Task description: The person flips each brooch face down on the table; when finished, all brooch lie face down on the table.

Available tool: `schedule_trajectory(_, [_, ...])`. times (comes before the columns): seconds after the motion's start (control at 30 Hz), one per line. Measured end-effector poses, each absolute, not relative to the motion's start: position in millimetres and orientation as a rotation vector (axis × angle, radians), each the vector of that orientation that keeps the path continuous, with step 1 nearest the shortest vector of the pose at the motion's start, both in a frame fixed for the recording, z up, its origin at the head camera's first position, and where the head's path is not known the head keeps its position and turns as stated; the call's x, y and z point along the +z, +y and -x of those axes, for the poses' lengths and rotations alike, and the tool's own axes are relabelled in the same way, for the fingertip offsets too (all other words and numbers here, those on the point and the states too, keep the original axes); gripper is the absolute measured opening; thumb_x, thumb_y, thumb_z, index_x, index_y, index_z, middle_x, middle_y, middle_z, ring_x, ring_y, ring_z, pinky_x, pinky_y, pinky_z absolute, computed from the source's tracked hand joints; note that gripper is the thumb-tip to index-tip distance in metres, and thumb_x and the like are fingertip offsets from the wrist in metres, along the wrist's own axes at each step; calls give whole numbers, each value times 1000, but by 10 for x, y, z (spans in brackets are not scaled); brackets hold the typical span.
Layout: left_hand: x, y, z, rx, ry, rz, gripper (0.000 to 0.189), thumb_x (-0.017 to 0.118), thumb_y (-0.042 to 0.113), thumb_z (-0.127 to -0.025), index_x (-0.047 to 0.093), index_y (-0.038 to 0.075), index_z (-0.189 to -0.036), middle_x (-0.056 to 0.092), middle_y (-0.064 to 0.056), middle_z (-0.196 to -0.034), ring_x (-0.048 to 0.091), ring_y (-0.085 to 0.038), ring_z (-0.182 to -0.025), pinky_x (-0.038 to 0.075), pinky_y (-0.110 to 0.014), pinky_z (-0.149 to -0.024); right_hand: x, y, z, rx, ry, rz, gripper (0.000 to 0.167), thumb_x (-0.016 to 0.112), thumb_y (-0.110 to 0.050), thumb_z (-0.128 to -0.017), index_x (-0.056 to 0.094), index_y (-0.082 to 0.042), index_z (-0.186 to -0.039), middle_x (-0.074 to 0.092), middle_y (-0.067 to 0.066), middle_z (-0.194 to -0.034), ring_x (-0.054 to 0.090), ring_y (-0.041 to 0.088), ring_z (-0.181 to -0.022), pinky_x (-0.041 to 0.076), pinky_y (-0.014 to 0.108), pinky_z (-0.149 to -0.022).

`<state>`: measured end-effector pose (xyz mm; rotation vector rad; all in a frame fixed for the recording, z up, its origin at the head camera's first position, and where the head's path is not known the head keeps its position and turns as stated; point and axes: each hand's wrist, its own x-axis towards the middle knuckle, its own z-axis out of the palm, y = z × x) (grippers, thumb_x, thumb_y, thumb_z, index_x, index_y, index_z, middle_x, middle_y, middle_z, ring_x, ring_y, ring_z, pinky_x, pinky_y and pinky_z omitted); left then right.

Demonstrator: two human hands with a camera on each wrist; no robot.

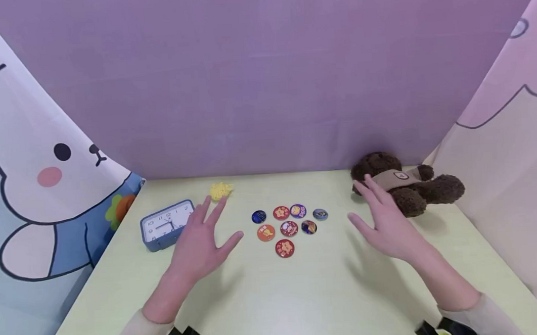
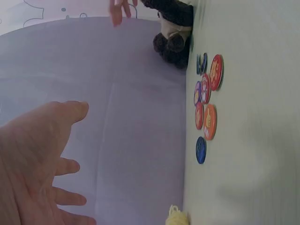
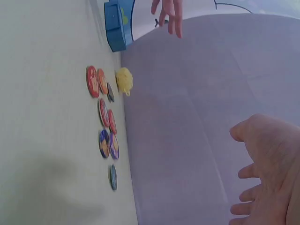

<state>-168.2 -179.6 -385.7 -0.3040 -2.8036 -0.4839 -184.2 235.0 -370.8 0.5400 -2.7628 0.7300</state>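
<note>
Several round picture badges lie flat in a loose cluster at mid-table, among them an orange badge (image 1: 266, 233), a red badge (image 1: 285, 248) nearest the front and a dark blue badge (image 1: 259, 216). My left hand (image 1: 201, 247) is held above the table left of the cluster, fingers spread, holding nothing. It overlaps the edge of a blue clock (image 1: 168, 224) in the head view. To the right of the badges, my right hand (image 1: 388, 227) hovers with its fingers extended, also holding nothing, in front of a dark brown plush bear (image 1: 403, 183).
A small yellow yarn-like ball (image 1: 220, 190) sits near the back, beyond my left fingertips. Behind the pale table (image 1: 275, 298) rises a purple cloth wall (image 1: 264, 87). Printed curtains (image 1: 27, 175) close off the left side, and another stands on the right.
</note>
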Motion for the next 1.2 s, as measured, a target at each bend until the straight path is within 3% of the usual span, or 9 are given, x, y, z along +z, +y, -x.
schedule_trajectory(0.1, [-3873,-1714,1782,-560,-2787,334,87,72,56,-96,37,17,-166,38,-26,-169,45,-52,-149,54,-65,-107,-3671,2146,2017,732,-2793,-596,72,60,-35,-109,29,-6,-167,17,24,-176,31,52,-156,33,72,-122])
schedule_trajectory(0.2, [-3914,-1631,1929,-699,-2770,409,81,73,48,-98,40,16,-165,43,-22,-167,47,-48,-149,53,-63,-110,-3684,1939,2195,757,-2761,-675,67,63,-30,-107,38,-3,-163,32,26,-171,42,48,-152,39,66,-122])
schedule_trajectory(0.37, [-4047,-1545,2214,-925,-2794,528,70,76,35,-98,49,12,-159,55,-15,-160,51,-39,-149,46,-57,-120,-3813,1535,2491,885,-2700,-828,57,68,-19,-102,51,2,-152,52,26,-156,61,43,-134,57,55,-108])
schedule_trajectory(0.47, [-4156,-1511,2377,-949,-2800,530,66,78,30,-97,54,10,-155,60,-16,-154,58,-38,-143,51,-54,-116,-3907,1312,2641,955,-2703,-879,51,69,-15,-100,57,3,-147,60,24,-147,69,40,-122,62,51,-99])
schedule_trajectory(0.77, [-4489,-1494,2751,-965,-2889,402,62,83,22,-92,61,6,-149,69,-18,-143,71,-40,-124,61,-48,-101,-4235,796,2997,886,-2848,-962,38,73,-12,-98,69,-3,-135,70,17,-135,69,34,-121,63,42,-95])
schedule_trajectory(0.97, [-4595,-1438,2879,-872,-2913,416,62,86,19,-88,64,1,-144,72,-19,-138,72,-37,-123,60,-47,-103,-4358,617,3110,748,-2889,-1020,36,75,-3,-94,72,-2,-130,75,17,-128,73,31,-106,60,46,-102])
schedule_trajectory(1.07, [-4632,-1423,2889,-828,-2934,407,59,88,18,-86,67,-2,-138,74,-20,-134,72,-37,-123,59,-48,-105,-4411,548,3133,697,-2908,-1053,36,76,-2,-92,73,-1,-128,77,15,-123,70,31,-108,57,46,-107])
schedule_trajectory(1.2, [-4670,-1413,2876,-780,-2943,416,45,88,17,-86,76,-1,-126,79,-17,-122,74,-36,-117,57,-50,-107,-4476,464,3120,657,-2902,-1091,33,76,2,-87,77,1,-120,79,15,-114,66,31,-106,56,43,-102])
